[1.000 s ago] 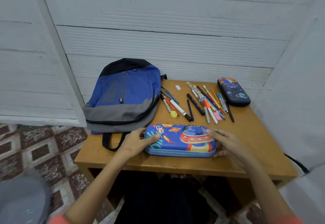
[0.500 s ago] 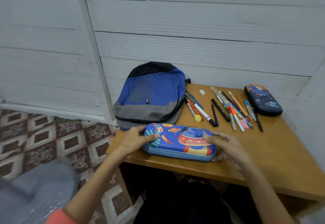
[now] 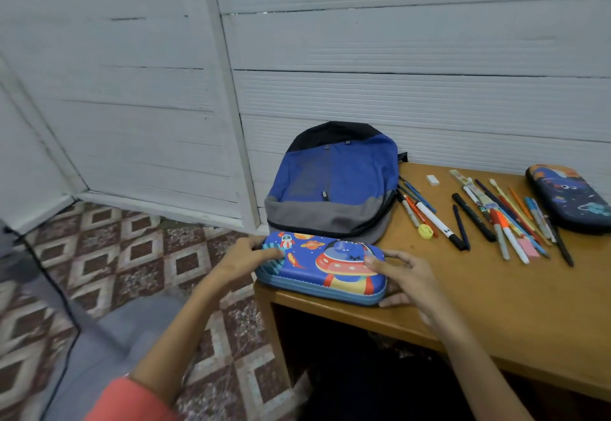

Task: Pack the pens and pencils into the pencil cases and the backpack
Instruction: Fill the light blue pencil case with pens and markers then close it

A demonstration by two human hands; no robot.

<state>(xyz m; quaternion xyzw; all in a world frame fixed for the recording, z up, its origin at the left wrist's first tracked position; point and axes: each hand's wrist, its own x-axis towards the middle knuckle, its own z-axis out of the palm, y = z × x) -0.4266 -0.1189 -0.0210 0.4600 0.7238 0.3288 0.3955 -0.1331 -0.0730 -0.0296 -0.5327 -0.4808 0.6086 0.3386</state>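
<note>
Wooden table [image 3: 496, 301] — left hand [image 3: 246, 257], right hand [image 3: 405, 276] gripping ends of closed blue pencil case [image 3: 319, 265].

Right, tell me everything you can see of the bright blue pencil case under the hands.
The bright blue pencil case is a rounded, hard-looking shell printed with a rocket, planets and a red flying saucer. A lighter blue band runs around its side. It looks closed and lies flat at the wooden table's near left corner, its far edge against the backpack. The left hand grips its left end; the right hand holds its right end.
</note>
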